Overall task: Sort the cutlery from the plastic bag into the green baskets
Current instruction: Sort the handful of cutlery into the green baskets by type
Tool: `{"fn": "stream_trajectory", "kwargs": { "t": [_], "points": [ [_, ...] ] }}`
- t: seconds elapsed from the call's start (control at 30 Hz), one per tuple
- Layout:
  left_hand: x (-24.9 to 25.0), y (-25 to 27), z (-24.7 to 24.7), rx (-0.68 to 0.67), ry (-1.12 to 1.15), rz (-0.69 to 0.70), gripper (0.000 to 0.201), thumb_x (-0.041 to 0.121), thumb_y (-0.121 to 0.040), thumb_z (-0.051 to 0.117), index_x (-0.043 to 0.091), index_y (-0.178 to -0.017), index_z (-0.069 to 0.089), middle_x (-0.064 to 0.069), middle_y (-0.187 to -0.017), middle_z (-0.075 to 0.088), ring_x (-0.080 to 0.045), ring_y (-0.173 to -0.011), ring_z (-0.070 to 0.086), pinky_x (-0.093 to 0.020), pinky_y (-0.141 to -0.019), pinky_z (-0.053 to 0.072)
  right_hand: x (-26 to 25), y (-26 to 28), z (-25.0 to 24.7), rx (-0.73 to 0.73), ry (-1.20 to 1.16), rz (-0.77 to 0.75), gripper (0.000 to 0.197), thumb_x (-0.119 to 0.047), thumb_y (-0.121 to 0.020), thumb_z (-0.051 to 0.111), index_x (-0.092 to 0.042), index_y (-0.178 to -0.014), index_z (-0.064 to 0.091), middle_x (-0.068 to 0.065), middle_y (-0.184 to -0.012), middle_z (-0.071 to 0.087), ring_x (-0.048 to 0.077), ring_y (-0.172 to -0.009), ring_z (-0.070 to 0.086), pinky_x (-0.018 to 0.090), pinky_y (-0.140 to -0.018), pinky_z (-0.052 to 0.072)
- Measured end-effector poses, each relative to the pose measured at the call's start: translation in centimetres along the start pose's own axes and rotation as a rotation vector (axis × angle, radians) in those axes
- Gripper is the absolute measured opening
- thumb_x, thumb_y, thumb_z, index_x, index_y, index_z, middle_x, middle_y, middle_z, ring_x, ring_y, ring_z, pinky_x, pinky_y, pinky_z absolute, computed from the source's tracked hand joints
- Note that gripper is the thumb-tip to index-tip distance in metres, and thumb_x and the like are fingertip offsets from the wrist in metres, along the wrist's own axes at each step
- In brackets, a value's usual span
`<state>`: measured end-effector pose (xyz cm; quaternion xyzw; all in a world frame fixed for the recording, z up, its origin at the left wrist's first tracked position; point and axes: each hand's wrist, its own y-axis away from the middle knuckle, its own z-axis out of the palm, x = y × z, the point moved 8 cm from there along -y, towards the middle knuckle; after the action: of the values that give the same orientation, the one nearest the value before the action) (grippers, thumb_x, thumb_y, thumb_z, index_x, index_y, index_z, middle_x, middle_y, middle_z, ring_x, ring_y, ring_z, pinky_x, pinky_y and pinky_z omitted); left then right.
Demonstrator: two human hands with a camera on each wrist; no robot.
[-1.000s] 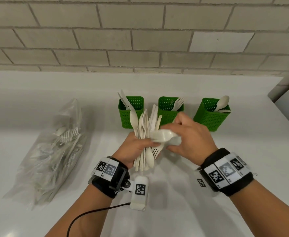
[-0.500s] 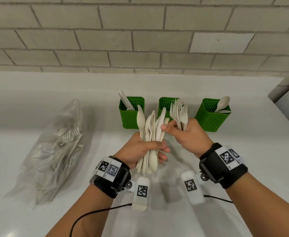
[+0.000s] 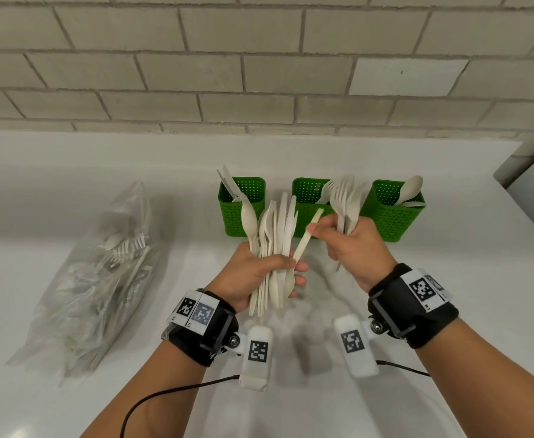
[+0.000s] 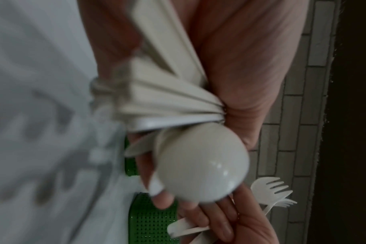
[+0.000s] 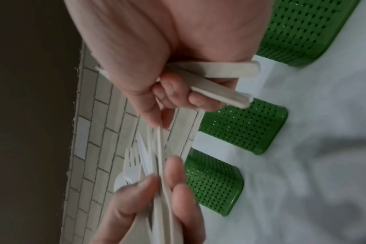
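Spanning white counter (image 3: 449, 311) under pale brick wall (image 3: 259, 74), left hand (image 3: 253, 273) clutching mixed cutlery (image 3: 275, 235), right hand (image 3: 360, 245) gripping forks (image 3: 344, 200)

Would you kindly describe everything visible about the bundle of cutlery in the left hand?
The cutlery bundle is a fanned sheaf of cream, matte plastic-looking pieces: spoons and flat knife-like blades among them. It stands roughly upright above the white counter, in front of the green baskets. The left hand grips it around the middle, ends sticking out above and below. The right hand pinches one piece slanting out of its right side.
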<state>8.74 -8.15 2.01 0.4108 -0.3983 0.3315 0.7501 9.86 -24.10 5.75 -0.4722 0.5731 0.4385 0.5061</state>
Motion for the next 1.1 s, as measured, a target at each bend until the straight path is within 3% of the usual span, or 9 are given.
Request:
{"fn": "stream_trajectory", "kwargs": {
  "t": [0.27, 0.4, 0.5, 0.57, 0.67, 0.8, 0.87, 0.97, 1.1],
  "points": [
    [0.3, -0.6, -1.6, 0.132, 0.038, 0.077, 0.016, -0.011, -0.088, 0.054, -0.001, -0.091, 0.067, -0.022, -0.087, 0.072, -0.034, -0.075, 0.071, -0.034, -0.058, 0.058, 1.3, -0.7, -2.1, 0.140, -0.028, 0.022, 0.024, -0.010, -0.085, 0.072, -0.009, -0.064, 0.061, -0.009, -0.049, 0.049, 0.004, -0.044, 0.043, 0.025, -0.058, 0.036],
    [0.3, -0.8, -2.5, 0.197, -0.007, 0.098, 0.015, -0.013, -0.085, 0.057, -0.002, -0.089, 0.067, -0.021, -0.082, 0.071, -0.037, -0.076, 0.072, -0.036, -0.059, 0.059, 1.7, -0.7, -3.3, 0.212, 0.052, 0.023, 0.016, -0.011, -0.077, 0.081, -0.008, -0.078, 0.065, -0.007, -0.056, 0.046, 0.002, -0.052, 0.046, 0.021, -0.062, 0.040],
    [0.1, -0.8, -2.9, 0.220, -0.056, 0.082, 0.014, -0.013, -0.085, 0.058, -0.003, -0.091, 0.066, -0.020, -0.082, 0.070, -0.036, -0.075, 0.072, -0.036, -0.059, 0.059, 0.2, -0.1, -3.5, 0.166, 0.121, -0.091, 0.051, -0.005, -0.062, 0.089, -0.020, -0.101, 0.060, -0.016, -0.079, 0.055, -0.011, -0.064, 0.054, 0.008, -0.068, 0.042],
    [0.0, -0.8, -2.8, 0.210, -0.075, 0.065, 0.013, -0.013, -0.085, 0.059, -0.004, -0.092, 0.066, -0.020, -0.084, 0.070, -0.036, -0.076, 0.072, -0.035, -0.059, 0.058, -1.2, 0.6, -1.8, 0.007, 0.363, -0.215, 0.063, -0.010, -0.056, 0.093, -0.032, -0.105, 0.060, -0.022, -0.093, 0.057, -0.010, -0.081, 0.059, 0.010, -0.075, 0.044],
    [0.1, -0.7, -1.6, 0.127, -0.082, 0.076, 0.017, -0.011, -0.086, 0.061, -0.007, -0.102, 0.066, -0.023, -0.089, 0.070, -0.034, -0.078, 0.071, -0.034, -0.057, 0.057, -1.3, 1.5, 1.9, -0.214, 0.901, -0.455, 0.033, -0.031, -0.061, 0.090, -0.019, -0.086, 0.072, -0.008, -0.077, 0.049, 0.014, -0.068, 0.048, 0.029, -0.067, 0.032],
    [0.5, -0.3, -1.0, 0.092, 0.000, 0.080, 0.013, -0.007, -0.087, 0.062, -0.002, -0.098, 0.066, -0.018, -0.085, 0.071, -0.029, -0.074, 0.071, -0.033, -0.055, 0.057, 0.3, 1.0, 2.7, -0.249, 1.086, -0.525, 0.018, -0.023, -0.072, 0.070, -0.013, -0.058, 0.062, -0.003, -0.066, 0.040, 0.023, -0.056, 0.046, 0.031, -0.063, 0.031],
    [0.7, -0.2, -1.5, 0.102, 0.033, 0.060, 0.008, -0.002, -0.088, 0.062, 0.003, -0.093, 0.066, -0.018, -0.089, 0.073, -0.028, -0.072, 0.072, -0.033, -0.055, 0.057, 0.9, 0.3, 1.1, -0.177, 1.018, -0.460, 0.023, -0.023, -0.078, 0.056, -0.012, -0.059, 0.062, -0.002, -0.063, 0.044, 0.022, -0.056, 0.047, 0.030, -0.058, 0.031],
    [1.0, -0.1, -2.5, 0.115, -0.012, 0.048, 0.003, 0.000, -0.090, 0.062, 0.002, -0.091, 0.065, -0.018, -0.083, 0.071, -0.024, -0.061, 0.068, -0.032, -0.055, 0.056, 1.4, -0.7, -1.6, -0.047, 0.560, -0.135, 0.039, -0.028, -0.095, 0.059, -0.010, -0.060, 0.054, -0.008, -0.049, 0.046, 0.010, -0.048, 0.044, 0.021, -0.049, 0.032],
    [0.8, -0.1, -1.4, 0.060, -0.123, 0.027, 0.004, -0.002, -0.089, 0.063, 0.001, -0.089, 0.065, -0.018, -0.078, 0.071, -0.025, -0.059, 0.067, -0.031, -0.055, 0.055, -0.6, -0.3, -0.1, -0.044, 0.213, -0.093, 0.034, -0.028, -0.087, 0.071, 0.003, -0.074, 0.067, -0.008, -0.047, 0.054, -0.002, -0.049, 0.048, 0.008, -0.053, 0.038]
  ]
}}
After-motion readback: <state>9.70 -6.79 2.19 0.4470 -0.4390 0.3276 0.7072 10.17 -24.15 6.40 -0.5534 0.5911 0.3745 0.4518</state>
